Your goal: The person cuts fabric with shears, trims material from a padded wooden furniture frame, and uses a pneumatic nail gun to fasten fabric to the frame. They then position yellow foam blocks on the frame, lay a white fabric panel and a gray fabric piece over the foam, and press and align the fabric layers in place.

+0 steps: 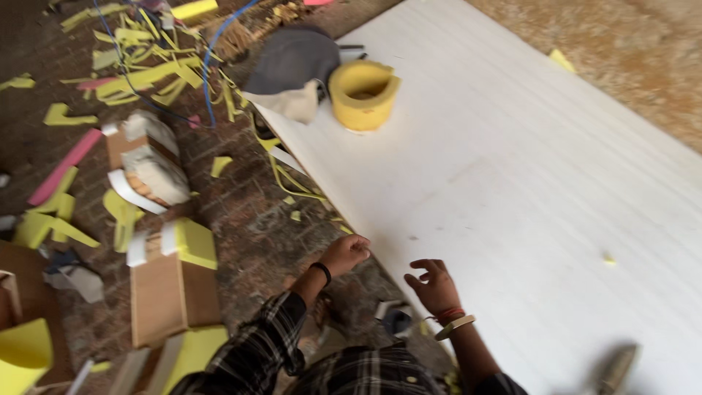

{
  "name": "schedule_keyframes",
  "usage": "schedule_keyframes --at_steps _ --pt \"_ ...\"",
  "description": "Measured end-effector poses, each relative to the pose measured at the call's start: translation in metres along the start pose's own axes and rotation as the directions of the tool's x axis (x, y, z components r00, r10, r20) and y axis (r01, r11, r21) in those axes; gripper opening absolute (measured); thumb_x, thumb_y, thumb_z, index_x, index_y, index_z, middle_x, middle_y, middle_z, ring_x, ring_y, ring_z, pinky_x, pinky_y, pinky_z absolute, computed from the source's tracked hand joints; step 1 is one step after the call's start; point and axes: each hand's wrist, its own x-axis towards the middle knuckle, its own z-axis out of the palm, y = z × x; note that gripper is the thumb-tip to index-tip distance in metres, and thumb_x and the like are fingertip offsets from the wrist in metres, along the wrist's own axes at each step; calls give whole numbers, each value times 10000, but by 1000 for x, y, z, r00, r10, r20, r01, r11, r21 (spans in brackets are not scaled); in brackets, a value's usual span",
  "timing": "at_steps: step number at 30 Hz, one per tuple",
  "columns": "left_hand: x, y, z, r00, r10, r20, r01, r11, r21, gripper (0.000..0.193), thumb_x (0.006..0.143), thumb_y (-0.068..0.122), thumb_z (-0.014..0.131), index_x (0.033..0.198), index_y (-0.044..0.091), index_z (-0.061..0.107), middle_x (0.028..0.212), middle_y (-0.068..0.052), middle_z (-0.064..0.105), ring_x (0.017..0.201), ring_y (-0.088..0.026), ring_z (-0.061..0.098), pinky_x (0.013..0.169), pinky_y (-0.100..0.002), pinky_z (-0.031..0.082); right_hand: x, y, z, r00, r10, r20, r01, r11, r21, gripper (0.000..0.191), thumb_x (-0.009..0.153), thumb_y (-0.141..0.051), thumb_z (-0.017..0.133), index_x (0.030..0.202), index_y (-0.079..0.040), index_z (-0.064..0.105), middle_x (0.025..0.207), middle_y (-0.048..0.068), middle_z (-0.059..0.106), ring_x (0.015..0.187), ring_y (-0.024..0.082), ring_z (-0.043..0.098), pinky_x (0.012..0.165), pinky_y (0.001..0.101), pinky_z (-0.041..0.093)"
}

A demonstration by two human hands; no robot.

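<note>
- Hands first: our left hand (345, 254) sits at the near edge of the large white board (512, 190), fingers curled in a loose fist with the knuckles at the board's rim; we cannot tell whether it grips the edge or only touches it.
- Our right hand (434, 285) hovers low over the white board just inside that same edge, fingers spread and bent, holding nothing.
- We wear a black band on the left wrist, red and pale bands on the right wrist, and plaid sleeves.
- White board: it lies flat and runs diagonally from lower right to the upper middle of the view, with both our hands at its near left edge.
- At the far end of the board stands a yellow roll (363, 93), open side up, and just beside it a pale crumpled cloth (291, 101) and a dark grey rounded thing (292, 60).
- Left of the board, the brick floor (248, 219) is strewn with yellow foam scraps (139, 77), a pink strip (64, 167), wooden boxes (172, 289) and a blue cable (212, 66).
</note>
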Motion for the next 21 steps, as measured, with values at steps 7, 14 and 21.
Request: schedule_keyframes --at_steps 7,14,21 --pt "21 -87 -179 976 -161 -147 126 967 -222 401 962 240 647 1327 75 655 1095 -152 718 973 -300 685 844 -471 580 109 -117 99 1000 24 5 -23 999 -28 670 822 -353 807 1417 -185 548 1418 182 538 1211 300 642 951 415 576" --pt "83 -109 -254 983 -43 -177 27 995 -95 380 921 226 710 1271 86 670 1197 -101 705 1112 -215 670 937 -410 588 213 -179 103 986 101 -135 -88 991 96 884 752 -323 834 1536 -255 432 1474 203 537 1218 314 670 969 435 580" --pt "201 -82 -302 1000 11 11 -12 995 97 458 899 255 727 1314 108 604 1254 -103 674 1174 -254 660 965 -410 578 359 -219 84 922 364 -132 -240 806 541 1166 790 -442 809 1645 -193 57 1581 253 374 1362 358 544 984 475 550"
